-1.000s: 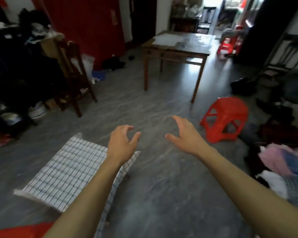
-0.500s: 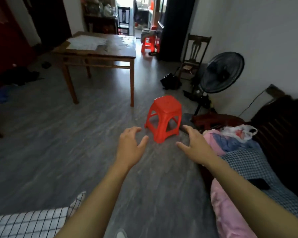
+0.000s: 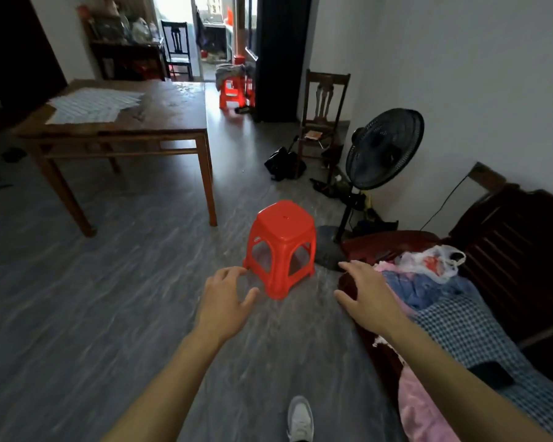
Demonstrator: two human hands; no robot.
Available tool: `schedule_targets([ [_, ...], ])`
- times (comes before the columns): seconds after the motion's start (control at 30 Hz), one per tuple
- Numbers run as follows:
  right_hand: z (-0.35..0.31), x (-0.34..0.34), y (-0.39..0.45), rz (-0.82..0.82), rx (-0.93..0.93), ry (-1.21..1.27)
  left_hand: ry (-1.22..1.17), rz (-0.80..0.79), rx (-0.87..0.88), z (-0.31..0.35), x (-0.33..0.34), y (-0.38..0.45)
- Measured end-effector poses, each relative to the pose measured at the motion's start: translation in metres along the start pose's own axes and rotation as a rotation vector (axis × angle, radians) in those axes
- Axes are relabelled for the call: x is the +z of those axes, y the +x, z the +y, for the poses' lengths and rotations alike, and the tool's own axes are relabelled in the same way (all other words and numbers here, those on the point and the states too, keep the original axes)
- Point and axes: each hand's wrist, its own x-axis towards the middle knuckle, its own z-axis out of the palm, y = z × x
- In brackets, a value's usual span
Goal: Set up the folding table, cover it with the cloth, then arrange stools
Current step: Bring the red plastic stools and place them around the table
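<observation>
A red plastic stool (image 3: 283, 247) stands upright on the grey floor ahead of me. My left hand (image 3: 225, 301) is held out just short of its near left leg, fingers apart and empty. My right hand (image 3: 366, 296) is stretched out to the stool's right, also spread and holding nothing. Neither hand touches the stool. More red stools (image 3: 233, 90) stand far back by the doorway. The cloth-covered folding table is out of view.
A wooden table (image 3: 125, 127) with a pale checked cloth (image 3: 91, 105) stands at the left. A black floor fan (image 3: 382, 149) and a wooden chair (image 3: 324, 119) line the right wall. A dark bench (image 3: 505, 250) heaped with clothes fills the right side. My shoe (image 3: 299, 417) shows below.
My view has swung right and forward, and the checked cloth-covered table has left the frame. The red stool has come closer, and both open hands have stretched toward it.
</observation>
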Motion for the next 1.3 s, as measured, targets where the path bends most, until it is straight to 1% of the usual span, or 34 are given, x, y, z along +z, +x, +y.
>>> schedule_targets([
  [0.17, 0.03, 0.009, 0.097, -0.043, 0.003, 0.028, 0.099, -0.045, -0.036, 0.016, 0.035, 0.084],
  [0.27, 0.051, -0.002, 0.16, -0.065, -0.001, 0.019, 0.137, -0.059, -0.07, 0.035, 0.051, 0.145],
  [0.33, 0.064, -0.015, 0.195, -0.045, -0.004, -0.002, 0.161, -0.063, -0.056, 0.047, 0.061, 0.182],
  [0.4, 0.076, -0.028, 0.23, -0.031, -0.02, -0.045, 0.15, -0.081, -0.087, 0.059, 0.071, 0.219],
  [0.5, 0.091, -0.035, 0.277, -0.065, -0.007, -0.061, 0.102, -0.098, -0.159, 0.073, 0.089, 0.267],
  [0.57, 0.099, -0.03, 0.308, -0.081, 0.006, -0.06, 0.094, -0.121, -0.161, 0.076, 0.103, 0.298],
  [0.67, 0.108, -0.014, 0.354, -0.152, 0.058, -0.105, 0.085, -0.172, -0.184, 0.064, 0.123, 0.344],
  [0.77, 0.115, 0.01, 0.405, -0.243, 0.105, -0.145, 0.073, -0.217, -0.216, 0.036, 0.146, 0.396],
  [0.9, 0.12, 0.035, 0.484, -0.301, 0.142, -0.212, 0.058, -0.264, -0.226, 0.0, 0.174, 0.48],
  [1.0, 0.121, 0.048, 0.536, -0.316, 0.2, -0.235, 0.031, -0.311, -0.271, -0.016, 0.188, 0.541],
  [1.1, 0.123, 0.064, 0.585, -0.365, 0.206, -0.275, 0.027, -0.333, -0.266, -0.032, 0.2, 0.593],
  [1.23, 0.128, 0.088, 0.636, -0.411, 0.228, -0.246, 0.081, -0.363, -0.29, -0.061, 0.21, 0.639],
  [1.3, 0.131, 0.103, 0.658, -0.441, 0.229, -0.223, 0.095, -0.369, -0.331, -0.077, 0.215, 0.655],
])
